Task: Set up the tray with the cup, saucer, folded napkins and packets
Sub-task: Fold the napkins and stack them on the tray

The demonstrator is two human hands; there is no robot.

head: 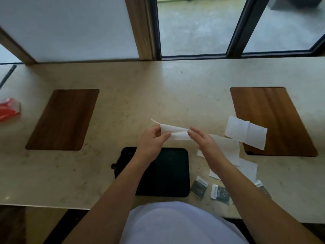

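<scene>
A white napkin [173, 132] is held in the air above the far edge of the black tray [168, 173], bent into a fold. My left hand [151, 141] pinches its left end and my right hand [204, 140] grips its right end. Another unfolded white napkin [246, 132] lies partly on the right wooden board [274, 110]. More white napkins [246, 166] lie flat on the counter under my right forearm. Two dark packets [199, 186] [220, 192] lie right of the tray, near the counter's front edge. No cup or saucer is in view.
A second wooden board [63, 118] lies at the left. A red and clear packet [8, 109] sits at the far left edge. The beige stone counter [158, 95] ends at a window wall behind; its front edge is close to my body.
</scene>
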